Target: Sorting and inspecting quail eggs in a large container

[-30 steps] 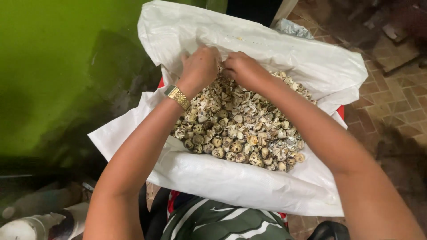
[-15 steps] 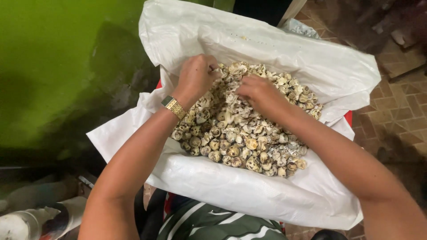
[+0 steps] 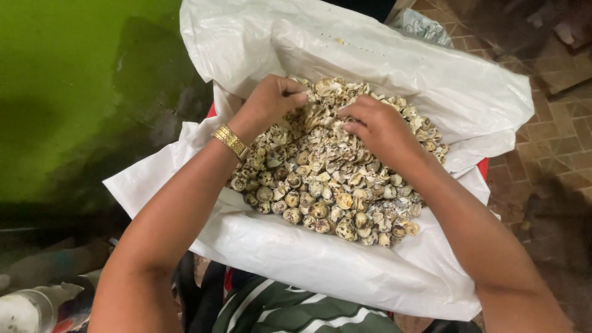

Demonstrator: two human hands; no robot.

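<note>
From the head view, both hands work in a heap of small speckled shells (image 3: 320, 185) filling the middle of the frame inside an open white plastic sack (image 3: 345, 271). The left hand (image 3: 268, 102), gold watch (image 3: 231, 142) at the wrist, has its grip curled nearly shut on a pinch of shells, while the right hand (image 3: 376, 126) rests half-open on the pile. The shells look light, brittle and easily crushed, best scooped loosely from the top.

A big white bag (image 3: 345, 271) lies open and holds a heap of small speckled shells (image 3: 327, 185). The shells sit right on the bag's white inside. A bit of red (image 3: 483, 166) shows under the bag's edge.
</note>
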